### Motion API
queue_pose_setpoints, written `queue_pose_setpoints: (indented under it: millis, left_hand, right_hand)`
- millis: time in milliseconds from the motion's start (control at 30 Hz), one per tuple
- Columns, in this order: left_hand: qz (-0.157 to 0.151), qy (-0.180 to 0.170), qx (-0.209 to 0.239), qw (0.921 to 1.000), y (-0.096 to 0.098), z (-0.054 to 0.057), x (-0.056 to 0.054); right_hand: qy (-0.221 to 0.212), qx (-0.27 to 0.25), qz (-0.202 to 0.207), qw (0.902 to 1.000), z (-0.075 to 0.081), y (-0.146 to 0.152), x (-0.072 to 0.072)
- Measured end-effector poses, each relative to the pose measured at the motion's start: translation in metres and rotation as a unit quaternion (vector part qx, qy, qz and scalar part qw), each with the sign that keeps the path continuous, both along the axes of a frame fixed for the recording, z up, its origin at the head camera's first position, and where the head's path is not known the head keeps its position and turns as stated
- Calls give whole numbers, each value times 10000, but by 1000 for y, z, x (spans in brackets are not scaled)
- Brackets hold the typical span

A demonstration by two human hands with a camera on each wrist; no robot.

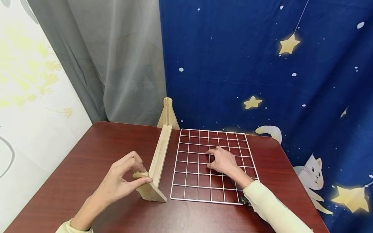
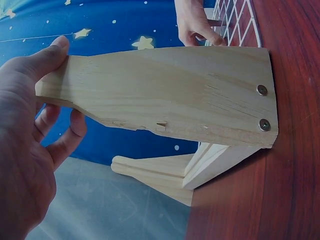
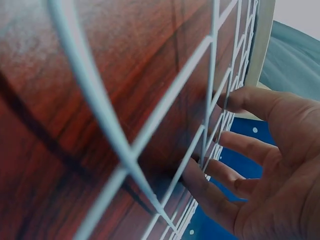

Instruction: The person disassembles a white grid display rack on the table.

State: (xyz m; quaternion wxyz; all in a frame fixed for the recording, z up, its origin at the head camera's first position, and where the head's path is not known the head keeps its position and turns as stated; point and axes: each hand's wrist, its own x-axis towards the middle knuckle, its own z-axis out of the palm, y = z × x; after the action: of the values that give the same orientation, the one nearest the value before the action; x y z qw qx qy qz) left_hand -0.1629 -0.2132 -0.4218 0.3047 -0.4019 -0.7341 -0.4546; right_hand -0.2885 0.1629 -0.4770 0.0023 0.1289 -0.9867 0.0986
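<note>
My left hand [image 1: 118, 181] pinches the narrow rounded top of a pale wooden end board [image 2: 165, 95], thumb on one side and fingers on the other. That board stands upright at the near end of a wooden stand, with two screws near its base. A grooved crossbar [image 1: 161, 152] runs back to a matching far end board [image 1: 168, 113]. To the right lies a white wire grid [image 1: 198, 173], held by my right hand [image 1: 223, 160] near its middle. In the right wrist view the fingers [image 3: 250, 145] reach through the grid's openings, curled about its wires.
A dark red-brown table [image 1: 87, 155] carries the stand and grid. Behind it hang a grey curtain [image 1: 131, 64] and a blue curtain [image 1: 221, 58] with stars, close to the far board. A pale patterned surface [image 1: 35, 97] borders the table's left side.
</note>
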Motion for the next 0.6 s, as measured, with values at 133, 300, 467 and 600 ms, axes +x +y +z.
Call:
queue_pose_setpoints:
  millis: [133, 300, 467, 600]
  left_hand:
    - [1, 75, 30, 10000, 1, 1, 0]
    - [7, 125, 62, 9999, 3, 2, 0]
    - [16, 145, 61, 9999, 3, 4, 1]
    - [-21, 181, 57, 9998, 4, 5, 2]
  right_hand:
    - [-173, 17, 4, 9998, 1, 1, -1]
    - [-220, 22, -4, 9998, -1, 2, -2]
    - [-258, 34, -30, 9997, -1, 2, -1]
    - [-275, 32, -16, 9996, -2, 3, 0]
